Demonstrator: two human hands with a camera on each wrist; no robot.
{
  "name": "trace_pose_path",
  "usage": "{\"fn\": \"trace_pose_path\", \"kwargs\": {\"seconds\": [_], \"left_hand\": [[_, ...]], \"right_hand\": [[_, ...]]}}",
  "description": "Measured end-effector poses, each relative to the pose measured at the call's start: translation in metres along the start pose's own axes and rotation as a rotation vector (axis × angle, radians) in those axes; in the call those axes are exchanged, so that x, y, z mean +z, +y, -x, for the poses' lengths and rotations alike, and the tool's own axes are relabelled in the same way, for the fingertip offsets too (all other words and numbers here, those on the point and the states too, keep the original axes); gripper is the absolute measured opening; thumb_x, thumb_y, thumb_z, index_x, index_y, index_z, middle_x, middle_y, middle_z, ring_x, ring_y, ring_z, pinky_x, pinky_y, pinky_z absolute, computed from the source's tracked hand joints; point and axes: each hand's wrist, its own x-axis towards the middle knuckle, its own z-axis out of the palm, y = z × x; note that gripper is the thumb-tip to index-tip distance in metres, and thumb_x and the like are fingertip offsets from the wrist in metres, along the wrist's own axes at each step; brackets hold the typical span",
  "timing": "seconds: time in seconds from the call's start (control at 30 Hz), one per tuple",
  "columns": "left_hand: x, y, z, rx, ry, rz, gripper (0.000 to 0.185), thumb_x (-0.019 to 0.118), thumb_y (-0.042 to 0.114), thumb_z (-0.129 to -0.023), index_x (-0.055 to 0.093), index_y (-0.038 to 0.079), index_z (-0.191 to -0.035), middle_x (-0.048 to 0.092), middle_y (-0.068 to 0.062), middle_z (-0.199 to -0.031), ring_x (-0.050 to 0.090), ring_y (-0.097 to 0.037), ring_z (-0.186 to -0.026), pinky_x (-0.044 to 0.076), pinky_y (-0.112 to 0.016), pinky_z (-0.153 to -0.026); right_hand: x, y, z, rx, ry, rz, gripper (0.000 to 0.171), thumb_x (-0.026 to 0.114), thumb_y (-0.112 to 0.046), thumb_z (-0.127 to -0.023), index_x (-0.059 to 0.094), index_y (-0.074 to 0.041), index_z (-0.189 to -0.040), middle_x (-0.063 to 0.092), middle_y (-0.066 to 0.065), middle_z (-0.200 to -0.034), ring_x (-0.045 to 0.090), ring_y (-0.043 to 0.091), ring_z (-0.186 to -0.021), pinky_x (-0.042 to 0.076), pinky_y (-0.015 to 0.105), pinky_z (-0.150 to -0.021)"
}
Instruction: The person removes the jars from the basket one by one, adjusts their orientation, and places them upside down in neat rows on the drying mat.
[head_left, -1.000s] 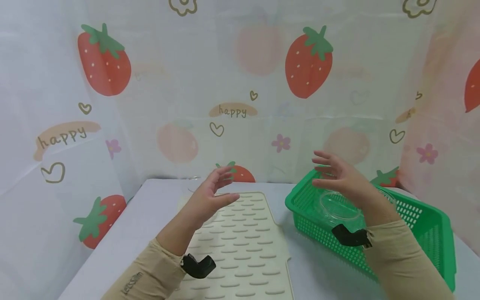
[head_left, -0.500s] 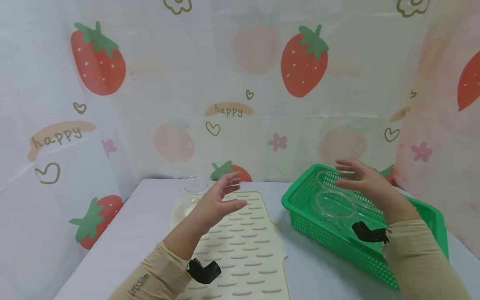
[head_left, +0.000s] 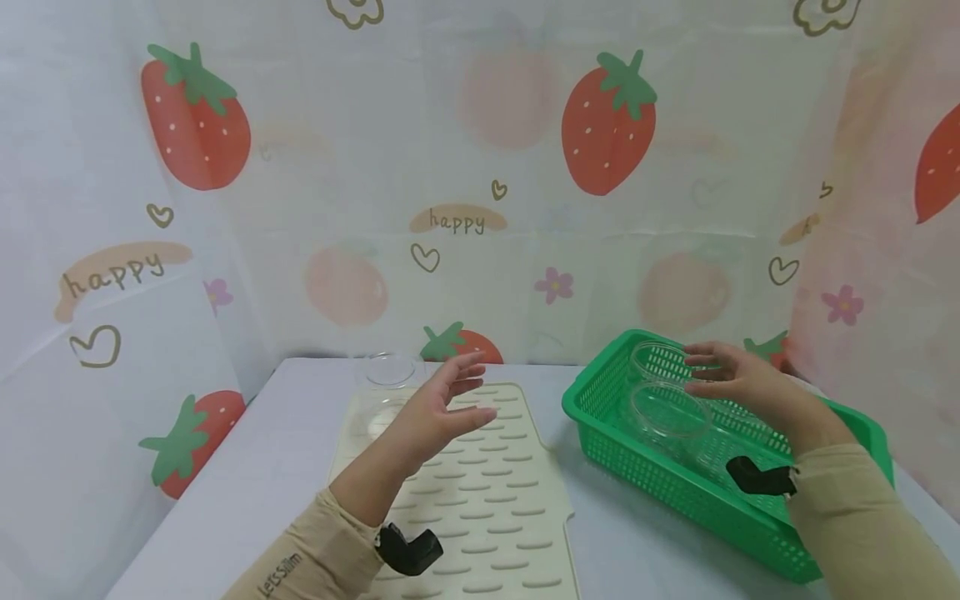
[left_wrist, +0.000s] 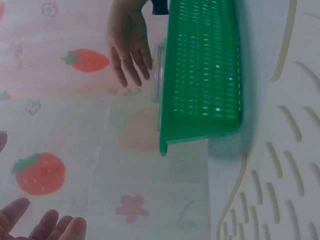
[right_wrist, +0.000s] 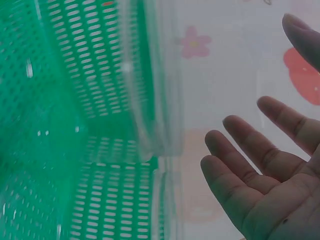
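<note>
Left hand raised, fingers spread; right hand likewise

A cream ribbed drying mat lies on the pale worktop. At its far left corner sits a clear glass bowl. A strawberry-print curtain hangs behind.

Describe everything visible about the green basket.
The green basket is a rectangular plastic crate with perforated slotted walls and a solid rim. It sits upright on the table, right of the ribbed cream mat. Clear round containers stand inside it. The right hand hovers open above them, touching nothing clearly.
</note>
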Motion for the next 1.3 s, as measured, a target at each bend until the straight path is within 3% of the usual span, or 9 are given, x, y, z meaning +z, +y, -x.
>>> {"fn": "trace_pose_path", "kwargs": {"seconds": [0.23,0.63,1.0,1.3], "left_hand": [[0.001,-0.001,0.002,-0.014,0.014,-0.005,0.065,0.069,0.02,-0.081,0.037,0.029,-0.136,0.04,0.0,-0.137,0.035,-0.018,-0.129,0.04,-0.046,-0.096],[0.002,-0.004,0.001,-0.025,0.0,0.002,0.065,0.07,0.021,-0.081,0.036,0.029,-0.136,0.039,-0.001,-0.137,0.035,-0.02,-0.129,0.042,-0.046,-0.094],[0.003,-0.011,0.001,-0.048,-0.004,-0.002,0.066,0.069,0.02,-0.081,0.035,0.025,-0.138,0.038,-0.002,-0.138,0.035,-0.022,-0.129,0.042,-0.045,-0.094],[0.003,-0.012,0.002,-0.036,-0.009,0.004,0.066,0.069,0.02,-0.082,0.034,0.025,-0.138,0.038,-0.003,-0.139,0.035,-0.023,-0.129,0.04,-0.047,-0.095]], "right_hand": [[0.005,0.008,0.003,0.004,-0.048,0.005,0.069,0.06,-0.032,-0.088,0.027,-0.004,-0.14,0.032,0.026,-0.139,0.033,0.045,-0.125,0.038,0.056,-0.093],[0.009,0.012,0.004,0.048,-0.07,0.026,0.068,0.062,-0.035,-0.086,0.031,-0.007,-0.139,0.037,0.023,-0.138,0.039,0.041,-0.123,0.038,0.055,-0.094],[0.011,0.017,0.005,0.001,-0.103,-0.033,0.073,0.068,-0.028,-0.082,0.031,-0.005,-0.14,0.033,0.02,-0.142,0.034,0.042,-0.126,0.042,0.047,-0.093],[0.015,0.021,0.004,-0.041,-0.121,-0.051,0.078,0.071,-0.028,-0.079,0.028,-0.011,-0.142,0.027,0.019,-0.145,0.029,0.048,-0.126,0.04,0.053,-0.094]]}}
